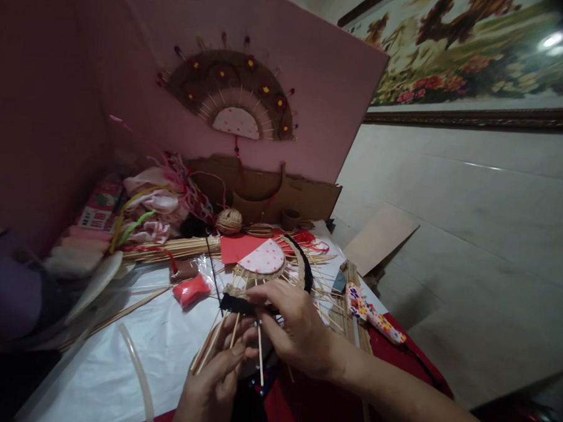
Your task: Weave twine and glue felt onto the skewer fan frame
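A half-made fan point(261, 260) of thin wooden sticks is between my hands, its white half-round centre dotted with red. Along its curved band runs black yarn point(240, 304), and a strand of it leads up to the left. My left hand point(223, 364) grips the fan from below, with several sticks passing between its fingers. On the near side of the band, my right hand point(295, 327) pinches the black yarn against the fan edge. The fingertips partly cover the spot where they press.
A finished fan point(235, 97) hangs on the pink board behind. A flowered glue gun point(374, 314) lies on cardboard at the right. Bundled sticks point(172, 248), a twine ball point(229, 221) and a red clay packet point(191, 291) lie at the left and back. Another person point(8, 274) is at the left edge.
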Motion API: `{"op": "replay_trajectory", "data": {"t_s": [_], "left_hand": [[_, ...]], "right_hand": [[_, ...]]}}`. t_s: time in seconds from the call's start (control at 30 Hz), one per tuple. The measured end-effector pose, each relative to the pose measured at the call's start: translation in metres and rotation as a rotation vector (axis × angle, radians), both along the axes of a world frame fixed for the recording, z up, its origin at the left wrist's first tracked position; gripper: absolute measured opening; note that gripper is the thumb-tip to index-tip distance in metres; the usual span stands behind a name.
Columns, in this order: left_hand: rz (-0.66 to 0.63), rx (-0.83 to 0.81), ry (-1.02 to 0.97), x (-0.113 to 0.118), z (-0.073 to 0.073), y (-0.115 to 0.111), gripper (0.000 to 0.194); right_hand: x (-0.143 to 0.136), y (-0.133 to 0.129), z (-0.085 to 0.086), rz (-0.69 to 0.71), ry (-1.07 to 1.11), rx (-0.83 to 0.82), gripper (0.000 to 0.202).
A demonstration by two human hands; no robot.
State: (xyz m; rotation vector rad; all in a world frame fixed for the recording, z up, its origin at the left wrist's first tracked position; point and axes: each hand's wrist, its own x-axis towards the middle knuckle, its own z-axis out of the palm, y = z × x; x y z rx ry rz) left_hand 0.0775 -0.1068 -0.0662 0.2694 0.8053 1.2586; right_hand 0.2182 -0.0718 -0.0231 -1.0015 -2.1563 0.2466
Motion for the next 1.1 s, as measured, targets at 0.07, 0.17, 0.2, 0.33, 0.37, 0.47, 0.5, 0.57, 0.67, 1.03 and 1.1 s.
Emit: {"op": "replay_trajectory", "data": {"t_s": [0.07,0.17,0.2,0.33,0.37,0.47,0.5,0.57,0.67,1.03,1.1], "left_hand": [[-0.005,0.006,0.010,-0.001,0.000,0.000,0.043],[-0.016,0.017,0.012,-0.001,0.001,0.000,0.041],[-0.023,0.020,0.011,-0.001,0.001,-0.001,0.041],[-0.014,0.025,0.008,0.000,0.002,-0.001,0.040],[-0.007,0.023,0.016,0.000,0.002,-0.001,0.040],[0.000,0.020,0.057,0.001,0.001,0.000,0.041],[-0.005,0.024,0.068,0.001,0.000,0.000,0.042],[-0.015,0.031,0.078,0.001,-0.001,0.000,0.043],[-0.033,0.045,0.084,0.001,-0.001,-0.001,0.044],[-0.060,0.056,0.104,0.001,0.007,-0.002,0.047],[-0.054,0.052,0.114,0.001,0.008,-0.002,0.047]], "right_hand": [[-0.004,0.003,0.000,-0.002,-0.049,-0.021,0.029],[-0.007,0.008,0.000,0.011,-0.122,-0.031,0.031],[-0.008,0.009,0.000,0.017,-0.143,-0.026,0.031],[-0.009,0.011,0.002,0.022,-0.199,0.012,0.029],[-0.010,0.011,0.002,0.021,-0.212,0.022,0.029],[-0.011,0.011,0.001,0.009,-0.268,0.062,0.028],[-0.011,0.010,0.000,-0.001,-0.294,0.084,0.028],[-0.012,0.010,-0.001,-0.020,-0.352,0.136,0.028],[-0.015,0.008,-0.001,-0.040,-0.428,0.206,0.029],[-0.015,0.009,0.000,-0.051,-0.480,0.206,0.030],[-0.015,0.011,-0.002,-0.048,-0.461,0.203,0.028]]}}
